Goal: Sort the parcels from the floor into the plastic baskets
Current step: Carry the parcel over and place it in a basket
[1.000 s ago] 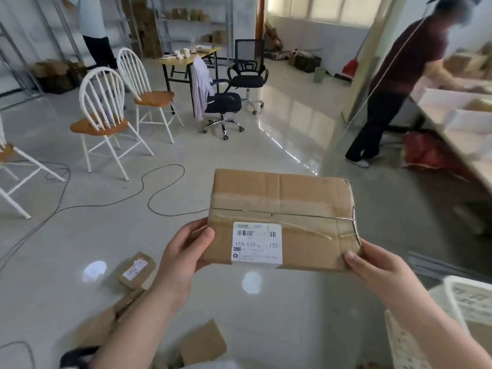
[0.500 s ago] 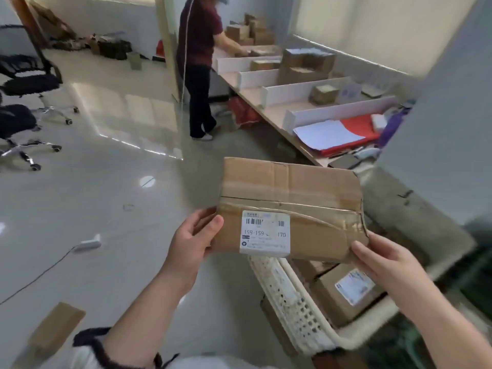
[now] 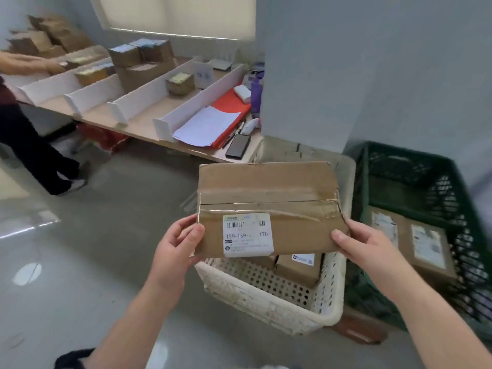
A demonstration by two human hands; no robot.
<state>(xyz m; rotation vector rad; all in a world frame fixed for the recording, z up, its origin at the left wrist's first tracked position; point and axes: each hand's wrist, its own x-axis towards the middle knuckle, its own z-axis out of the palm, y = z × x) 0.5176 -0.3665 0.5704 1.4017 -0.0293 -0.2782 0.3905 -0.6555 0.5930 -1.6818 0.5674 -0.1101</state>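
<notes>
Over the near half of the white perforated basket [image 3: 266, 296], the taped cardboard parcel [image 3: 266, 193] hangs in the air with its label [image 3: 247, 234] facing up, and only the 2 hands touch it. The left grip [image 3: 174, 249] is clenched on the parcel's lower left corner with the thumb on the top face. The right grip [image 3: 364, 249] pinches the lower right corner the same way. That hold matches the one 1 second ago; what has changed is everything around it. Then the parcel was over bare floor, facing chairs and a desk. Half a second ago the white basket had just come in beneath it. Now the view has swung fully round: the basket sits right below, with labelled boxes [image 3: 298, 267] already in it. A green plastic basket [image 3: 426, 187] shows just to its right, holding more labelled parcels [image 3: 415, 243]. Behind runs the counter [image 3: 149, 121] with white dividers, where another person [image 3: 32, 145] reaches among cartons. The carry looks finished. What is left, I judge, is choosing white or green, presumably by the label, then lowering the parcel and letting go
</notes>
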